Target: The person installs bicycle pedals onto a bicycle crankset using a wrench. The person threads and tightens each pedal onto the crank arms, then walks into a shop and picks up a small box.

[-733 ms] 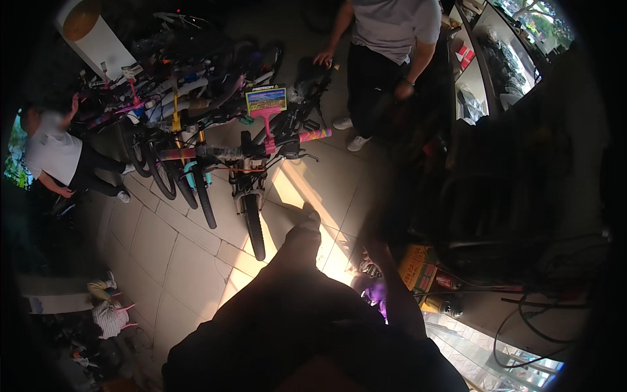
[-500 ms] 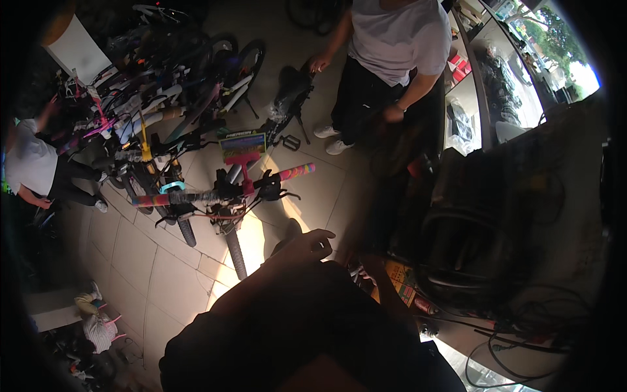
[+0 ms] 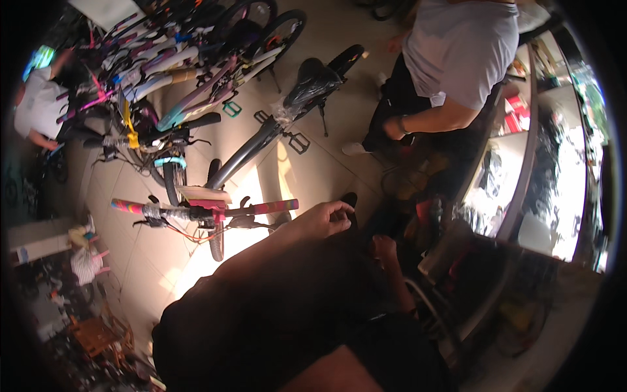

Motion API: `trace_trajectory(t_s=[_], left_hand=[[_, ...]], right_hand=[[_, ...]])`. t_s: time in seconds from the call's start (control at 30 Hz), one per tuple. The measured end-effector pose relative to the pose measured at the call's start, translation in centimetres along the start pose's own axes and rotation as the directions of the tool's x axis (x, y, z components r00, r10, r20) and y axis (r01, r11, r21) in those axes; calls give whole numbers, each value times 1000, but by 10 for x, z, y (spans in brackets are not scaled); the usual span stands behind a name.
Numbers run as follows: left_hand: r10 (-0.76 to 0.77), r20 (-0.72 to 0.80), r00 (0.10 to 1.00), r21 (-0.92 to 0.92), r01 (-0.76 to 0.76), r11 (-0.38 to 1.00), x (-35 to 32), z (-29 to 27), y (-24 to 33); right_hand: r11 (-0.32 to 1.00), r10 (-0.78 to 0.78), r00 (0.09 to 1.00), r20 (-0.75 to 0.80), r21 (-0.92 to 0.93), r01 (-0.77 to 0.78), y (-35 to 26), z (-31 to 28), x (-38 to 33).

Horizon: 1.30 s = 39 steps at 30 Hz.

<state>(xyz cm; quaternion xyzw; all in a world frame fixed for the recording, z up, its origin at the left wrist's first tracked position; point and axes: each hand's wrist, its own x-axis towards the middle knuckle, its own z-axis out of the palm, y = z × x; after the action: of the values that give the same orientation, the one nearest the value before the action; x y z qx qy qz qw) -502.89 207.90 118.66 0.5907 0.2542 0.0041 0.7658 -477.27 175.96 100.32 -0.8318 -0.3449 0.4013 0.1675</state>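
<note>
My left hand is in front of my dark top, to the right of a bicycle. Its fingers are loosely bent and apart from the thumb, and I see nothing in them. My right hand is low in shadow on the right; its fingers are too dark to make out. The nearest thing to my left hand is the bicycle's handlebar with colourful patterned grips. A dark grey frame runs back from it to a black saddle partly wrapped in clear plastic.
Many bicycles stand packed at the far left. A person in a white shirt stands at the far right, beside lit shelves; another person is at the far left. Dark clutter lies right of my hands. The floor is tiled.
The view has swung, so the shelves and nearby person sit farther right. The bicycle's handlebar has turned and its saddle shows more. My right hand has risen beside my left.
</note>
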Motion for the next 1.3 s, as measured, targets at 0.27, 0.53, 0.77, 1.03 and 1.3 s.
trace_trajectory(t_s=[0.27,0.53,0.77,1.03,1.3], left_hand=[[188,-461,867,285,-56,957,147,20,41],[140,-675,724,437,241,867,261,-37,54],[92,-811,578,316,300,900,397,-157,71],[248,-940,234,312,302,901,464,-291,142],[-371,-875,311,-53,699,713,520,-278,141]], right_hand=[[978,39,996,76,204,-54,7,-176,201],[454,-781,590,202,-466,760,-25,-280,381],[980,189,938,290,8,-199,-99,-349,508],[972,234,902,362,-66,-226,-186,-419,676],[979,200,901,385,-59,-193,-265,-488,844]])
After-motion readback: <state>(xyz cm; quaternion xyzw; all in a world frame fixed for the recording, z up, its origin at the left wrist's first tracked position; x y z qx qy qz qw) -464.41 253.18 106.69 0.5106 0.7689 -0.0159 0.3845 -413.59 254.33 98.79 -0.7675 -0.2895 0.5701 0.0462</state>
